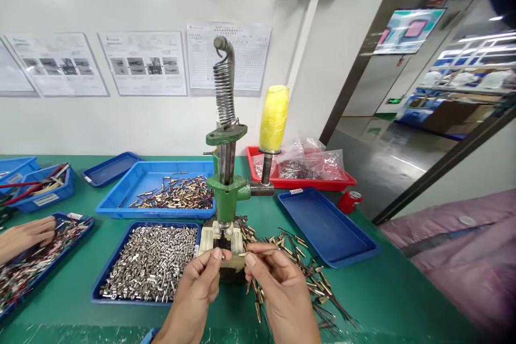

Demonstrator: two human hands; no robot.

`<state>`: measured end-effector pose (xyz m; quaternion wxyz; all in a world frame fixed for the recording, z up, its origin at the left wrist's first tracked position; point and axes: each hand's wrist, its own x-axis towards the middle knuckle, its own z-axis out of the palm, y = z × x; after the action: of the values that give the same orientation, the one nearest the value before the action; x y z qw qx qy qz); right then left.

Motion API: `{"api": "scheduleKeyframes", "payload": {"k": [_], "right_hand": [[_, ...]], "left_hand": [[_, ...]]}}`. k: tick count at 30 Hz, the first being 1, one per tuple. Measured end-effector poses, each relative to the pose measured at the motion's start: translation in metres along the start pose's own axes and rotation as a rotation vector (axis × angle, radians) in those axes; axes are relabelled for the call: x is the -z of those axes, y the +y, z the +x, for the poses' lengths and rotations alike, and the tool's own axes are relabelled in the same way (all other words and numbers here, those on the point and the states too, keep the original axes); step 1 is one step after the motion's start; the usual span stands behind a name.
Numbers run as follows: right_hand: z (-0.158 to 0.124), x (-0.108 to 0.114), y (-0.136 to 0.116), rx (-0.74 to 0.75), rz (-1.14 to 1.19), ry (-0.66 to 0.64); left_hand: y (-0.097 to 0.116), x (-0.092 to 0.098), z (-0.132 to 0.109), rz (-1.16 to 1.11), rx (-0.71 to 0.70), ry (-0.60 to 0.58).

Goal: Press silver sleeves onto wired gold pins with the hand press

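Right, we're at the green bench [395, 295], both hands up in front of the press [227, 196]. Our left hand [197, 285] is pinched, thumb on index, over a small metal bit [223, 256]; fingertips hide most of it, so we can't tell its exact shape. Our right hand [280, 290] grips a wired pin [243, 254] between thumb and fingers, metal end pointing left at the other hand, red wire running back over the fingers. Small gap between the two pieces; both sit just in front of the press base.

Press is upright: coil spring [224, 91] on top, yellow-wrapped handle [274, 118] standing up on its right.

Left of the press we have a tray of loose metal sleeves [133, 302], with a wide blue tray [137, 180] of brass-ended leads behind it. Loose pile of leads [312, 285] lies on the bench to the right, partly behind our right hand. Past that: dark blue tray [326, 228], red can [350, 202] just beside it, red tray [314, 184] with clear bags behind. Far left, a co-worker's hand [34, 234] is at a tray of wires [44, 273]. Printed sheets [143, 64] on the wall.
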<state>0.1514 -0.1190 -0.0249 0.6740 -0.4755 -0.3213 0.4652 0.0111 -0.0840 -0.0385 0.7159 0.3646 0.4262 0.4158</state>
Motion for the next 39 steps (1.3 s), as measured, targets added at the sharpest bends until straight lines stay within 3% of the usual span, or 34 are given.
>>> {"api": "scheduleKeyframes", "payload": {"k": [8,16,23,26,32,39], "right_hand": [[-0.006,-0.003,0.013,0.030,-0.165,-0.112],[-0.010,-0.009,0.018,0.141,-0.228,-0.135],[-0.005,-0.010,0.033,0.023,-0.049,-0.142],[-0.006,-0.011,0.033,0.020,-0.086,-0.157],[0.003,0.002,0.011,0.113,-0.329,-0.006],[0.027,0.007,-0.049,0.294,-0.471,0.138]], "left_hand": [[0.006,-0.006,-0.006,-0.029,-0.011,0.020],[0.004,-0.009,-0.004,0.026,-0.085,0.098],[0.001,-0.005,-0.003,0.104,-0.204,0.080],[0.004,-0.002,0.001,0.134,-0.236,0.060],[0.031,0.003,0.020,0.219,-0.319,0.032],[0.056,0.001,0.048,0.325,-0.350,-0.101]]}}
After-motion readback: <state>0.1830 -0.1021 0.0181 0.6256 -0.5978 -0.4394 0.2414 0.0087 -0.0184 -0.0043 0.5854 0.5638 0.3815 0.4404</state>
